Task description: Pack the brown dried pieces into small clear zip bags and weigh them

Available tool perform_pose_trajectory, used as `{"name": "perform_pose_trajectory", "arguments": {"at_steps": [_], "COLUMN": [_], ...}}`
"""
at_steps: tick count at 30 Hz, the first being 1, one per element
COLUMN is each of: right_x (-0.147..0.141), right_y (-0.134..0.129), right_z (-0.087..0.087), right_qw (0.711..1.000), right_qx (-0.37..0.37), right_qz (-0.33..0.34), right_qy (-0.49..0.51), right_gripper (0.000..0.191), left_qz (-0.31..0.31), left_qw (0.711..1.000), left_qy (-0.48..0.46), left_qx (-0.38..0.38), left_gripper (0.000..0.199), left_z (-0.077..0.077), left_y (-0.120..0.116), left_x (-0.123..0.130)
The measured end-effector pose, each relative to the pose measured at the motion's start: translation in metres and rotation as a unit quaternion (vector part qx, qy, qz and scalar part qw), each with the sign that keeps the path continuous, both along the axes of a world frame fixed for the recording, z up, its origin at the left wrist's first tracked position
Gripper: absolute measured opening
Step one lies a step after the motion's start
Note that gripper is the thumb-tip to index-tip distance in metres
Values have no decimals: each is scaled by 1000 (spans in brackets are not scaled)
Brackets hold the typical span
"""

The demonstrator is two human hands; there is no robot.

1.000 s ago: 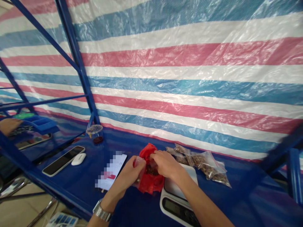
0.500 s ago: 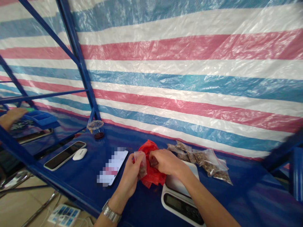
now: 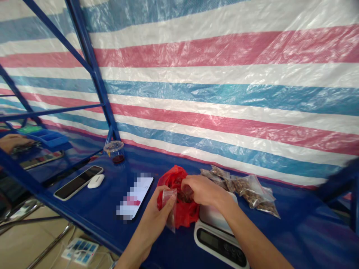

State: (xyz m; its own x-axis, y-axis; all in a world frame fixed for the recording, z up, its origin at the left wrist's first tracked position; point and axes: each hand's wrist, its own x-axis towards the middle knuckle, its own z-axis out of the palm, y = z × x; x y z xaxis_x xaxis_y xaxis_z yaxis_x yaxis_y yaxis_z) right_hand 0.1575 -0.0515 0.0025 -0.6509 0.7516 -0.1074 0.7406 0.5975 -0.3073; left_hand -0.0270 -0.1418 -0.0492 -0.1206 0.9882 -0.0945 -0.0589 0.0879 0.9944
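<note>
My left hand (image 3: 159, 209) pinches a small clear zip bag (image 3: 171, 215) between thumb and fingers, at the near left side of a crumpled red plastic bag (image 3: 186, 216). The red bag stands with its mouth open, and dark brown dried pieces (image 3: 176, 184) show inside. My right hand (image 3: 200, 189) reaches into that mouth from the right, fingers curled together over the brown pieces; what they grip is mostly hidden. Just right of the red bag lies a white digital scale (image 3: 200, 239), partly covered by my right forearm.
Several filled clear zip bags (image 3: 249, 190) lie behind the scale. To the left are a lit phone (image 3: 140, 194), a dark phone (image 3: 80, 182), a white earbud case (image 3: 95, 181) and a lidded cup (image 3: 114, 151). Another person's hand (image 3: 14, 142) works near a blue tray (image 3: 50, 138).
My left hand has turned and moved slightly down, so the small clear bag now hangs more upright. My right hand has shifted slightly, and the red bag's mouth shows more brown pieces.
</note>
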Motion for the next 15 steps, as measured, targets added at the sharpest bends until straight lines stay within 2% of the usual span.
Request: {"name": "perform_pose_trajectory", "arguments": {"at_steps": [4, 7, 11, 15], "right_x": [-4, -1, 2, 0], "right_y": [-5, -4, -3, -5], "right_z": [3, 5, 6, 4], "right_qw": [1000, 1000, 1000, 999], "right_qx": [-4, -3, -8, -26], "right_qz": [11, 10, -6, -24], "right_qy": [-5, -3, -14, -21], "right_gripper": [39, 40, 41, 40], "left_qz": [30, 63, 72, 82], "left_qw": [995, 992, 995, 996], "left_qy": [-82, -102, -74, -7], "left_qx": [-42, -43, -13, 12], "left_gripper": [66, 68, 68, 62], "left_z": [-7, -10, -9, -12], "left_y": [2, 4, -6, -34], "left_x": [14, 16, 5, -6]}}
